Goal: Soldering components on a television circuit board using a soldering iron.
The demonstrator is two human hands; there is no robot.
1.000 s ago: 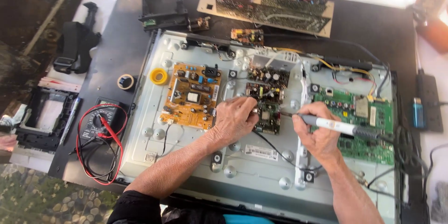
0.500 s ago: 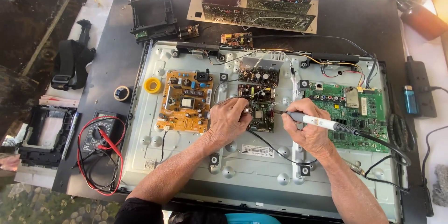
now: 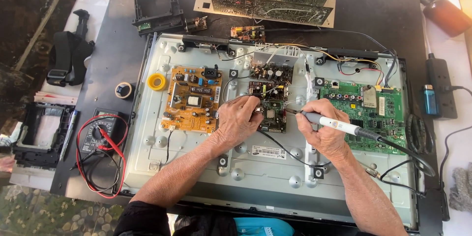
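Observation:
An opened flat screen set lies face down, its grey metal back panel (image 3: 275, 172) bare. My right hand (image 3: 322, 130) grips a white soldering iron (image 3: 334, 124) with its tip on the small dark centre board (image 3: 273, 115). My left hand (image 3: 238, 118) rests on the left edge of that board, fingers curled over a black wire (image 3: 282, 150). An orange power board (image 3: 191, 99) sits to the left and a green main board (image 3: 366, 108) to the right.
A multimeter (image 3: 96, 135) with red and black leads lies at the left, near a yellow tape roll (image 3: 157, 81) and a dark tape roll (image 3: 124, 90). Loose circuit boards (image 3: 268, 0) and a black frame (image 3: 156, 4) lie at the back. A power strip (image 3: 439, 91) is on the right.
The view has shifted so the set sits a little lower in frame. Both hands stay on the centre board, the iron tip still at it.

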